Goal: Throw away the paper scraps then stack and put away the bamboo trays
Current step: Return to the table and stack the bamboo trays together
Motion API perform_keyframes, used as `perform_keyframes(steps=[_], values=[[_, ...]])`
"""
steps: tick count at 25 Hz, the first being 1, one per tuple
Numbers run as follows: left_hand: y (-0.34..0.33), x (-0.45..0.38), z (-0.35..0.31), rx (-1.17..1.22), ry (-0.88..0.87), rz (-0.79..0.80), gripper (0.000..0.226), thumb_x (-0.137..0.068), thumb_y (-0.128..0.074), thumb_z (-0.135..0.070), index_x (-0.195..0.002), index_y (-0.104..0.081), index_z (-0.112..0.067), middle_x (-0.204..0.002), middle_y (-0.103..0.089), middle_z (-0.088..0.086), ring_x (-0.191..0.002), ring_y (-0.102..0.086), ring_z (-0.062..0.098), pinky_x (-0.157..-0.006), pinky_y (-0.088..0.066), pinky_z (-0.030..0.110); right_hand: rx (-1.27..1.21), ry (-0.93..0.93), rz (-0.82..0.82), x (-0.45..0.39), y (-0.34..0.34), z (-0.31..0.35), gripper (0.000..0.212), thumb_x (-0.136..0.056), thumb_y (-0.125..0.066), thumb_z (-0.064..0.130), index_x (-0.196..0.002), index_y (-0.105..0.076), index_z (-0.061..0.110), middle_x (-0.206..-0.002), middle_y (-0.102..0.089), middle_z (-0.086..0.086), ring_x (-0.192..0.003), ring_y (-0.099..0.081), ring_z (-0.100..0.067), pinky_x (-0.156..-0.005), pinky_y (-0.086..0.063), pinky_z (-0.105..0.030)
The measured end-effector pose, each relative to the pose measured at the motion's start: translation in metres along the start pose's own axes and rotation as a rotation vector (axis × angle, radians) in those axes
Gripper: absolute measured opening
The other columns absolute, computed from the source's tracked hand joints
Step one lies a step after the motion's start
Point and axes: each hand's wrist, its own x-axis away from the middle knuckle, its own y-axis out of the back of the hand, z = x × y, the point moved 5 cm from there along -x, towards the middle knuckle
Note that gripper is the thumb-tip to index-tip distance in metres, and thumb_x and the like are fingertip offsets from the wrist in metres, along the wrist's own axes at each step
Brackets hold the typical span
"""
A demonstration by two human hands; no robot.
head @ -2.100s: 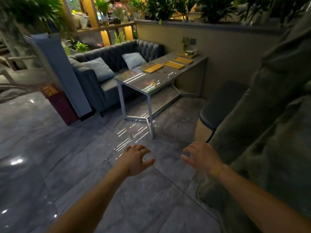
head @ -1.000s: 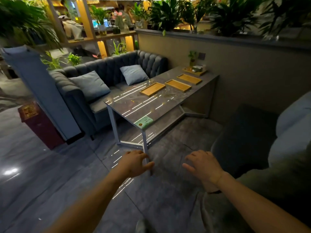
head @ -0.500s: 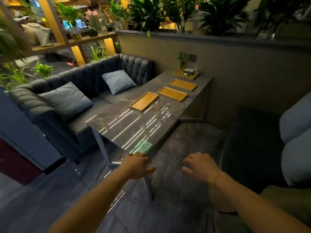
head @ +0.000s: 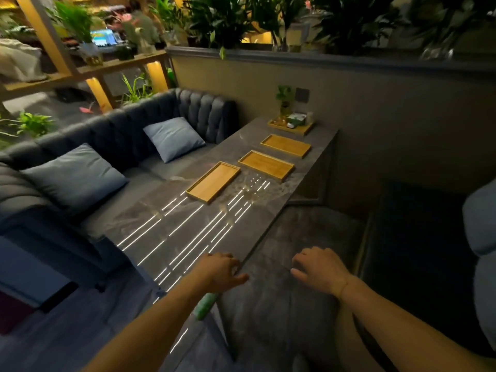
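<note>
Three empty bamboo trays lie on the far half of a long grey marble table (head: 174,232): a near one (head: 213,182), a middle one (head: 266,165) and a far one (head: 285,145). I see no paper scraps from here. My left hand (head: 221,271) hovers over the table's near corner, fingers loosely curled, holding nothing. My right hand (head: 319,269) hangs beyond the table's right edge above the floor, also loosely curled and holding nothing. A green card (head: 206,306) lies at the near table edge, partly under my left forearm.
A fourth bamboo tray (head: 291,126) at the table's far end carries a small plant and other items. A dark sofa (head: 112,135) with two blue cushions runs along the left. A dark chair (head: 418,237) stands to the right. A low wall with plants closes the back.
I have walked up to the table; it and the trays now fill the view. Both hands stay out in front, holding nothing, the left now over the table's near corner.
</note>
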Motion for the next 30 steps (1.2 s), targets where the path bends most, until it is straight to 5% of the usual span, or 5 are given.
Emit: perform_keyframes(steps=[13,21,30], values=[[0.036,-0.145,0.015,0.129,0.166,0.085,0.059,-0.086,-0.040,-0.070,-0.131,-0.051,-0.034,-0.138,-0.050,-0.003,-0.127,-0.045,0.019,-0.110,-0.031,0.045,0.052,0.185,0.062,-0.153,0.035,-0.118,0.042,-0.092,-0.038,0.054,-0.120,-0.056,0.028,-0.118,-0.061,0.000,-0.109,-0.055,-0.024,-0.086,-0.044,-0.043],[0.032,-0.207,0.094,0.155,0.263,0.057,0.059,-0.085,-0.039,-0.072,-0.129,-0.052,-0.034,-0.138,-0.051,-0.003,-0.127,-0.044,0.020,-0.109,-0.028,0.047,0.034,0.273,0.068,-0.273,0.035,-0.103,0.039,-0.091,-0.041,0.054,-0.115,-0.057,0.028,-0.115,-0.062,0.000,-0.105,-0.057,-0.022,-0.082,-0.044,-0.040],[0.039,-0.258,0.219,0.192,0.373,0.081,0.060,-0.085,-0.039,-0.070,-0.129,-0.053,-0.032,-0.140,-0.050,0.000,-0.127,-0.046,0.024,-0.105,-0.030,0.043,0.032,0.307,0.201,-0.424,0.032,-0.043,0.041,-0.089,-0.042,0.054,-0.116,-0.056,0.026,-0.122,-0.060,-0.001,-0.115,-0.053,-0.025,-0.094,-0.041,-0.045]])
